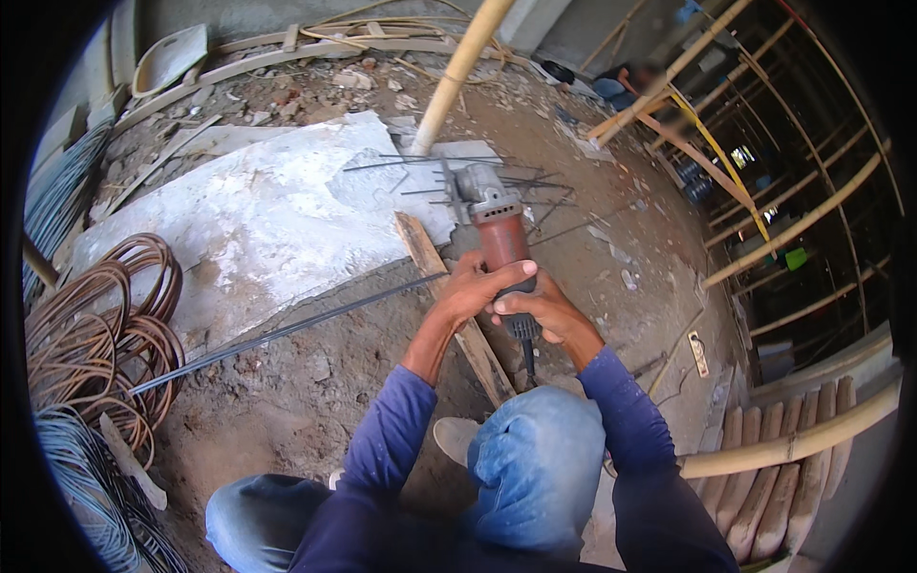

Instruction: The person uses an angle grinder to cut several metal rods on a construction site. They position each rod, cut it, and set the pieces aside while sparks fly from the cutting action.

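On dusty ground beside a pale slab (258, 220), both hands are wrapping tightly around a red angle grinder (497, 229): the left hand (475, 289) is closing its grip over the body, the right hand (537, 310) is clasping the rear. Its head is pointing at thin steel rods (449, 177), above a wooden plank (449, 296).

small green box-like package (796, 258) at right among bamboo poles (802, 222), no labels, signs or screens visible
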`<state>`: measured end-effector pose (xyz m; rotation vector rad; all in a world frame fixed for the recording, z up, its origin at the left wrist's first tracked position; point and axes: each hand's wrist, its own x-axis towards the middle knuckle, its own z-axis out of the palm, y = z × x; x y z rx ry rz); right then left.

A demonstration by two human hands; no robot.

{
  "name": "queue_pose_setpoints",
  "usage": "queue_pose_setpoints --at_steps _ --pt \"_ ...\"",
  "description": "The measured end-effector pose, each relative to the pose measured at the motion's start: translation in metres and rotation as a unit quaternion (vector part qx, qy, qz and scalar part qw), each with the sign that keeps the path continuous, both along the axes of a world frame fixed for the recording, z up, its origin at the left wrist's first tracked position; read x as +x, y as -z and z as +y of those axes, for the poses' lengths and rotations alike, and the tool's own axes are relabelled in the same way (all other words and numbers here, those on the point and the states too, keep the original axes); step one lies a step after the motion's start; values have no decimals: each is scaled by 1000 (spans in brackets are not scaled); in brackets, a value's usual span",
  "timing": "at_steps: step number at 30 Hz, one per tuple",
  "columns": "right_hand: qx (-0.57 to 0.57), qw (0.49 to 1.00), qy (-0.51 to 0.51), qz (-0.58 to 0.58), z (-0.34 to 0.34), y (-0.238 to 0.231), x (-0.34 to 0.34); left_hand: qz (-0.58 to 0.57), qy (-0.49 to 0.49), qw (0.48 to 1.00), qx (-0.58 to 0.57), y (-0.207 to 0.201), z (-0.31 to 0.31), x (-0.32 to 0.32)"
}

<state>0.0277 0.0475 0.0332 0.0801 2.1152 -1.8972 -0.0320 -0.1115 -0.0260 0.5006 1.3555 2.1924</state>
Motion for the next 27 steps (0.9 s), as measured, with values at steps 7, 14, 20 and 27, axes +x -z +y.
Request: queue_pose_setpoints --at_steps 7,14,20,27 --pt "109 980 141 84 13 46 13 3 -106 992 -64 7 41 13" --pt "-100 984 148 -7 36 53 5 14 7 988 -155 8 40 -10" --pt "-323 929 178 -27 76 53 -27 -40 -60 997 5 59 60 -21" --pt "-342 910 227 -55 125 80 -56 -92 15 995 43 106 116 13"
